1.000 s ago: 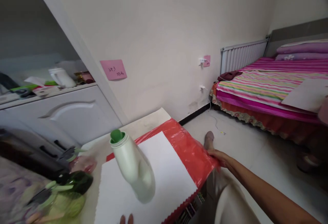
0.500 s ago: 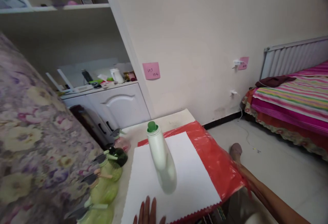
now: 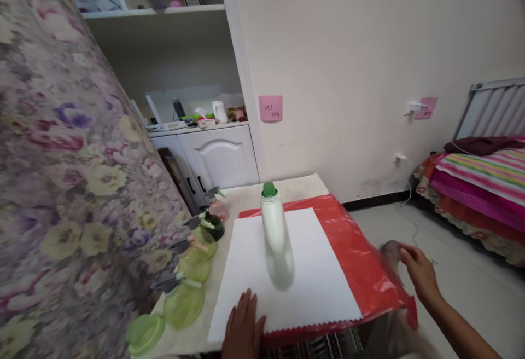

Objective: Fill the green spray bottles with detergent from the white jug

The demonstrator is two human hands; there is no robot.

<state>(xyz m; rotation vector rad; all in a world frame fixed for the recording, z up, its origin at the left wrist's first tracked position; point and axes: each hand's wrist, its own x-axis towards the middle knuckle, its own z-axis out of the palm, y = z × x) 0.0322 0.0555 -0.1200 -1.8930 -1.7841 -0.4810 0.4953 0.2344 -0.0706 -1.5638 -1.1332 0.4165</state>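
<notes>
A white bottle [image 3: 278, 244] with a green cap [image 3: 268, 189] stands upright on a white sheet [image 3: 324, 293] in the middle of the bench [image 3: 246, 197]. The sheet lies on a red plastic cover [image 3: 361, 260] that hangs over the right edge of the bench.

The left hand [image 3: 244, 329] lies flat on the near edge of the sheet, fingers [image 3: 246, 307] pressed together and pointing far. It holds nothing. The bottle stands just beyond it and a little to the right, apart from the fingertips.

The right hand [image 3: 420, 274] is off the right side of the bench, near the hanging edge of the cover, well apart from the bottle. Its fingers are loosely curled; whether it pinches the plastic cannot be told. A foot [image 3: 389, 252] on the floor [image 3: 471, 288] shows just left of it.

Along the left edge of the bench stands a row of green spray bottles [image 3: 191, 271], with a pink one [image 3: 217, 208] at the far end and a green lid [image 3: 143, 334] at the near end. A flowered cloth [image 3: 61, 184] fills the left. Far behind stands a white cabinet [image 3: 221, 156], with a pink note [image 3: 270, 108] on the wall [image 3: 348, 47]. A striped bed [image 3: 484, 184] is at the far right.
</notes>
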